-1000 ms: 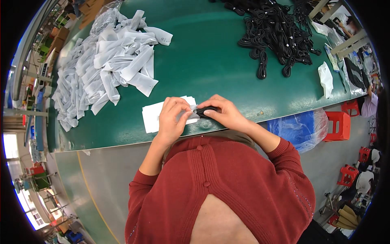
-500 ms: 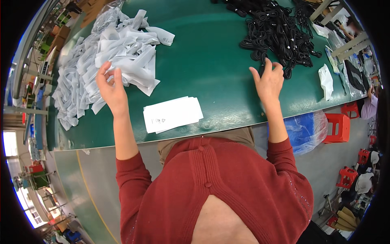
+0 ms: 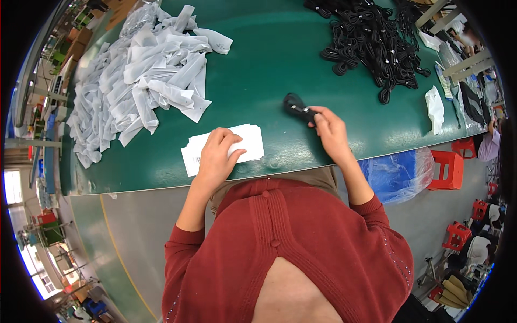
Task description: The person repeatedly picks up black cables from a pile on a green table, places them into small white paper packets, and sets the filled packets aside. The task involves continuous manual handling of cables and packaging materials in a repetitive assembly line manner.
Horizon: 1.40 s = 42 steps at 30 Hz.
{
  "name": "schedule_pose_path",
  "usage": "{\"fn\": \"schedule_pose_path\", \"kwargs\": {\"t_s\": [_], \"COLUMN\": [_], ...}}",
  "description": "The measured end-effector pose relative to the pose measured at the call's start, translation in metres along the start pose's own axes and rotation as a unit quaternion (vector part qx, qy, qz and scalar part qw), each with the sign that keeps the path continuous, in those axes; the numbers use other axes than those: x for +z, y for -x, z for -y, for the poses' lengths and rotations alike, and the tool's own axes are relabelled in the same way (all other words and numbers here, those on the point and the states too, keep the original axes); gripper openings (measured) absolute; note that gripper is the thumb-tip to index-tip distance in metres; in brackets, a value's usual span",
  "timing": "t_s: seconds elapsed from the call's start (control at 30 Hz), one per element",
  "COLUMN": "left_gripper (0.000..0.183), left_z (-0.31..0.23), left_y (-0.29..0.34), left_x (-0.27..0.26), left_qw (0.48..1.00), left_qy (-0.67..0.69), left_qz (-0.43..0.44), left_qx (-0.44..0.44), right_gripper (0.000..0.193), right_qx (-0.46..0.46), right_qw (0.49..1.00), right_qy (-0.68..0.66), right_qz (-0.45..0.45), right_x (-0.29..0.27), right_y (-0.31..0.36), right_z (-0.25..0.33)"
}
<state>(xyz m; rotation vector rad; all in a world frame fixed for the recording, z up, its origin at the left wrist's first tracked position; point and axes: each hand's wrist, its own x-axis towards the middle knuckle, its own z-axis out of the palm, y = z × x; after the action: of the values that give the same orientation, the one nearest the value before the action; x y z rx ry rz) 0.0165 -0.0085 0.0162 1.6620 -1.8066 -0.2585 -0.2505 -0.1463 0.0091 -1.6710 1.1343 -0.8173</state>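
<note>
Right hand (image 3: 328,129) clenched on black cable bundle (image 3: 295,106), bundle projecting up-left from fingers over green bench (image 3: 258,70). Left hand (image 3: 218,156) flat, released, pressing white card stack (image 3: 245,141). Stack left of bundle, nearer left hand.

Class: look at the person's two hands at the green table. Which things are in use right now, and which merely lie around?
In use:
left hand on the white paper stack
right hand holding a black cable bundle

Lying about:
white bag heap
black cable pile
red stools
</note>
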Motion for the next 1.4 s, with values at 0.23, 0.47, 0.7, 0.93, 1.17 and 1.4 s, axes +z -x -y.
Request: {"fn": "schedule_pose_path", "kwargs": {"t_s": [0.23,0.47,0.7,0.93,1.17,1.4], "left_gripper": [0.017,0.006,0.006,0.008,0.008,0.007], "left_z": [-0.008,-0.008,-0.01,-0.017,-0.022,-0.024], "left_y": [-0.007,-0.001,-0.002,-0.008,-0.019,-0.038], "left_x": [0.026,0.026,0.018,0.012,0.009,-0.005], "left_qw": [0.999,0.972,0.961,0.978,0.987,0.955], "left_qy": [0.021,0.19,0.255,0.208,0.149,0.291], "left_qz": [-0.037,-0.053,-0.046,-0.021,-0.055,-0.053], "left_qx": [-0.035,-0.13,-0.096,0.007,0.02,-0.027], "right_gripper": [0.03,0.033,0.026,0.023,0.023,0.042], "right_qx": [-0.235,-0.297,-0.247,0.172,-0.227,-0.341], "right_qw": [0.968,0.936,0.938,0.913,0.95,0.928], "right_qy": [0.061,0.136,0.045,-0.16,-0.035,-0.104], "right_qz": [0.06,0.13,0.239,0.335,0.21,0.11], "right_x": [0.033,0.023,0.014,0.022,0.039,0.053], "right_y": [0.013,0.016,0.001,-0.003,0.013,0.005], "right_z": [0.021,0.023,0.021,0.014,0.026,0.039]}}
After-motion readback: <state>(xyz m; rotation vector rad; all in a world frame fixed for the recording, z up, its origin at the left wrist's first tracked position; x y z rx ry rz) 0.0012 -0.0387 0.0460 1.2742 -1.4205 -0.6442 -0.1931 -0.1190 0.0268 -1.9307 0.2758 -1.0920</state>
